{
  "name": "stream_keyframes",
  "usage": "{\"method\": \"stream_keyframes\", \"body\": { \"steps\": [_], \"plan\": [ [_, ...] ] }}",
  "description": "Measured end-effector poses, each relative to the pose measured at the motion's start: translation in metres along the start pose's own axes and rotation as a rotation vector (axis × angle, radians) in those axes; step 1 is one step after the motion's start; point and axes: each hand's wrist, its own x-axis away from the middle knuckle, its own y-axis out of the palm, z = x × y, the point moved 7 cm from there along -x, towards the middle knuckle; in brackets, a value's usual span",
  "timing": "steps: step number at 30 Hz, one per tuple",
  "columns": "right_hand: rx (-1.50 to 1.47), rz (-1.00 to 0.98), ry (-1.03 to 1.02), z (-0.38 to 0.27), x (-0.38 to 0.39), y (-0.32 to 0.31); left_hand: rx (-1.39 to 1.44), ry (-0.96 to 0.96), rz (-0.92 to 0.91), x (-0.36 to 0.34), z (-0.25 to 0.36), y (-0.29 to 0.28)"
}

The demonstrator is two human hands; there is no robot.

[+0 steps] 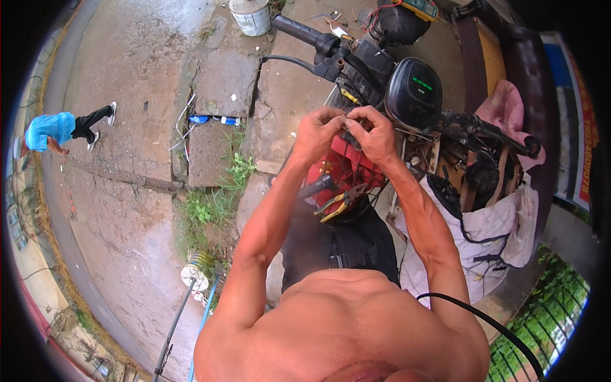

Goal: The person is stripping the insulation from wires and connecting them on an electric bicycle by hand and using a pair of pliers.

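Both my hands are raised together in front of the opened front of an electric scooter. My left hand (321,130) and my right hand (373,134) meet fingertip to fingertip, each closed in a pinch. What they hold is too small to make out. Just beyond them are the scooter's handlebar grip (296,28), its brake lever (286,60) and a black round display (414,93) with green lights. Below my hands is a red body panel (328,167). Pliers with yellow-and-dark handles (344,202) lie nearer to me, above my lap. A small yellow tool or clip (349,96) sits near the handlebar.
A multimeter (421,7) rests at the far side. Right of the scooter are a white quilted cover (471,254), a pink cloth (506,108) and a dark sofa (531,70). A bucket (251,18) stands far left. A person in blue (51,130) walks on the left.
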Motion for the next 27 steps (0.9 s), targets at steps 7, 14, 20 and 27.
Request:
{"method": "stream_keyframes", "body": {
  "steps": [7, 14, 20, 27],
  "plan": [
    [0.312, -0.004, -0.083, -0.01, -0.003, 0.001, 0.08, -0.035, -0.161, -0.001, 0.004, -0.008],
    [0.453, -0.031, -0.172, -0.025, -0.007, 0.005, 0.088, -0.101, -0.192, -0.007, -0.002, -0.012],
    [0.515, -0.058, -0.196, -0.03, -0.009, 0.006, -0.044, -0.054, -0.177, -0.009, 0.006, -0.009],
    [0.525, -0.069, -0.218, -0.029, -0.011, 0.007, -0.235, -0.041, -0.1, -0.009, 0.013, -0.006]
  ]
}}
